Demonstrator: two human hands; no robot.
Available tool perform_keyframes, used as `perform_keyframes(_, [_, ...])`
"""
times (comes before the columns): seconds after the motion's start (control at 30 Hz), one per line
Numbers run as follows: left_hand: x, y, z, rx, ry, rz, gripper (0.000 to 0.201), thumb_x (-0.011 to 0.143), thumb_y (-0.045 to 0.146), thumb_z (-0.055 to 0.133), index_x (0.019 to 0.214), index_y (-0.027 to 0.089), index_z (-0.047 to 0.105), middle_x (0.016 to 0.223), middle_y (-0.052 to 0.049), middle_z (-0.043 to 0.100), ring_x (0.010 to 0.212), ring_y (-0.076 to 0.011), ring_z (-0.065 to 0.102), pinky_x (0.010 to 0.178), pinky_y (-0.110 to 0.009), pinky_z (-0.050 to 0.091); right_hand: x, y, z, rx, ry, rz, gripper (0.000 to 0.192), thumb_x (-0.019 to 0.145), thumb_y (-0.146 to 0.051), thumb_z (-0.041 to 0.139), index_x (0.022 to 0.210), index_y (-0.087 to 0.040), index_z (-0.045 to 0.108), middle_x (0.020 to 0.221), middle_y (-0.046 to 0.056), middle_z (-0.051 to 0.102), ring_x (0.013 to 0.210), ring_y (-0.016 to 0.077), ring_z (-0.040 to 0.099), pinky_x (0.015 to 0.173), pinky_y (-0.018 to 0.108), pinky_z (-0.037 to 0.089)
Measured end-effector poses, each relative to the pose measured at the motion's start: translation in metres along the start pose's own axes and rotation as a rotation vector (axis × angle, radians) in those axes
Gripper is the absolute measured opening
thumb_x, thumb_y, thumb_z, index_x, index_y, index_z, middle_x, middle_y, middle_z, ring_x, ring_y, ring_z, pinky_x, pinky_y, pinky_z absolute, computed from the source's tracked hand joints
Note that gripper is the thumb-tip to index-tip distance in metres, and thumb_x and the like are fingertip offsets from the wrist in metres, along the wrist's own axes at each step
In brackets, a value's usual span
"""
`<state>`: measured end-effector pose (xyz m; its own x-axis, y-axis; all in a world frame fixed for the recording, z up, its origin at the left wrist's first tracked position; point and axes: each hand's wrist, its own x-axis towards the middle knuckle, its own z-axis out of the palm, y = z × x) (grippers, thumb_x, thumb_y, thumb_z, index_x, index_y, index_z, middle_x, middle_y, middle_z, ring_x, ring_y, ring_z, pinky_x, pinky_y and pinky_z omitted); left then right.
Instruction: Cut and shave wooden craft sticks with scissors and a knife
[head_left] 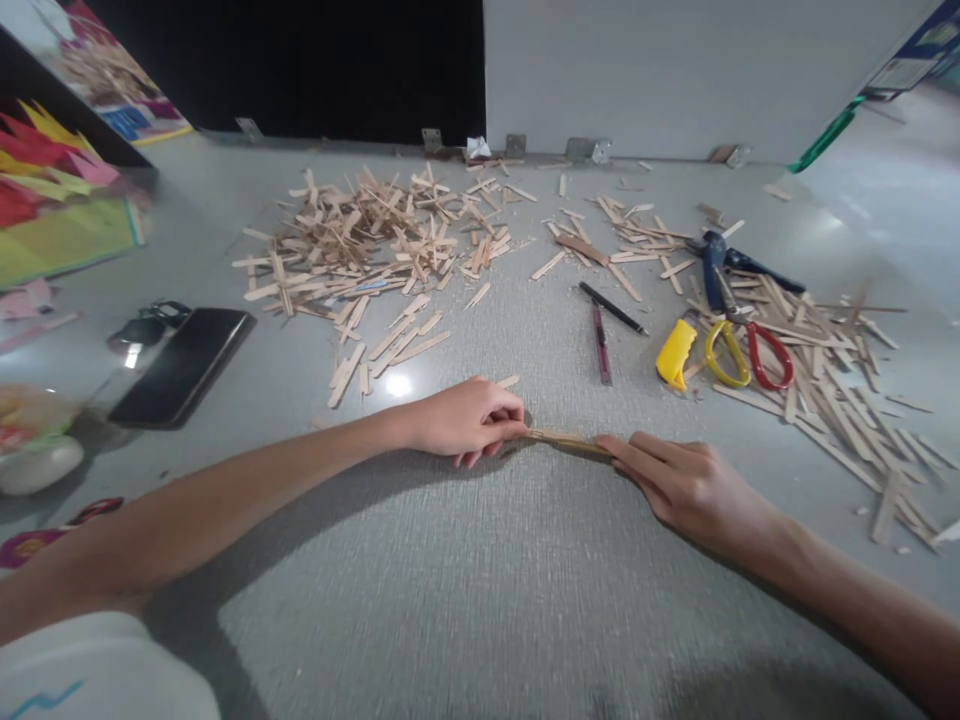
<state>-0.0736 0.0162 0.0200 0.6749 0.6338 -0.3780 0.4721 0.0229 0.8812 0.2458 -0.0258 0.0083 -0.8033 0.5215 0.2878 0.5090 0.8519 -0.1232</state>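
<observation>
A thin strip of wooden craft sticks (568, 441) spans the gap between my hands, just above or on the grey table (465, 590). My left hand (476, 420) pinches its left end between thumb and fingertips, with the other fingers curled. At the right end, my right hand (679, 475) grips the strip with its fingertips; the thumb is hidden beneath. A single loose craft stick (508, 382) lies just beyond my left hand.
A heap of craft sticks (367, 230) lies at the back; another pile (832, 360) is at the right. Nearby are scissors (750, 355), pliers (716, 275), a yellow-handled cutter (676, 352), a purple cutter (601, 345) and a black pen (613, 307). A phone (184, 368) lies left.
</observation>
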Motion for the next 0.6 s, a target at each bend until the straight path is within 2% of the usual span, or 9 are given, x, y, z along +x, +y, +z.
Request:
perform_keyframes(0.17, [0.001,0.001,0.001,0.021,0.002,0.009,0.031,0.107,0.03,0.059,0.079,0.018,0.064,0.059,0.003,0.063,0.038,-0.0097,0.058,0.039,-0.021,0.045,0.007,-0.001,-0.015,-0.163,-0.103,-0.086,0.056,0.097,0.006,0.039,0.149,-0.007,0.053,0.081,0.002,0.07,0.057,0.0158,0.062,0.051,0.031,0.044])
perform_keyframes(0.27, [0.002,0.0,0.002,0.027,0.003,0.032,0.031,0.107,0.029,0.059,0.078,0.019,0.063,0.057,0.004,0.061,0.037,-0.0095,0.057,0.039,-0.021,0.043,0.014,-0.006,-0.022,-0.281,-0.162,-0.124,0.063,0.092,0.009,0.04,0.15,-0.011,0.051,0.074,-0.002,0.064,0.051,0.016,0.055,0.05,0.033,0.036])
perform_keyframes(0.37, [0.002,-0.001,0.003,0.037,-0.01,0.08,0.032,0.107,0.028,0.059,0.077,0.019,0.062,0.054,0.005,0.058,0.036,-0.0085,0.054,0.043,-0.022,0.042,0.022,-0.018,-0.021,-0.377,-0.181,-0.081,0.044,0.09,0.006,0.046,0.123,-0.016,0.065,0.074,0.001,0.064,0.055,0.0181,0.055,0.052,0.035,0.034])
perform_keyframes(0.43, [0.003,-0.001,0.003,0.054,-0.008,0.119,0.033,0.107,0.027,0.059,0.075,0.019,0.062,0.051,0.006,0.057,0.036,-0.0077,0.053,0.047,-0.022,0.043,0.029,-0.028,-0.019,-0.441,-0.197,-0.057,0.031,0.09,0.004,0.05,0.102,-0.019,0.066,0.075,0.005,0.065,0.058,0.0195,0.056,0.052,0.034,0.033])
perform_keyframes(0.6, [0.003,0.0,0.004,0.065,0.018,0.15,0.037,0.107,0.023,0.058,0.071,0.019,0.058,0.049,0.007,0.055,0.036,-0.0071,0.053,0.05,-0.022,0.043,0.046,-0.04,-0.01,-0.599,-0.174,-0.051,0.033,0.09,0.006,0.045,0.087,-0.019,0.067,0.06,0.006,0.059,0.047,0.0204,0.051,0.044,0.034,0.026])
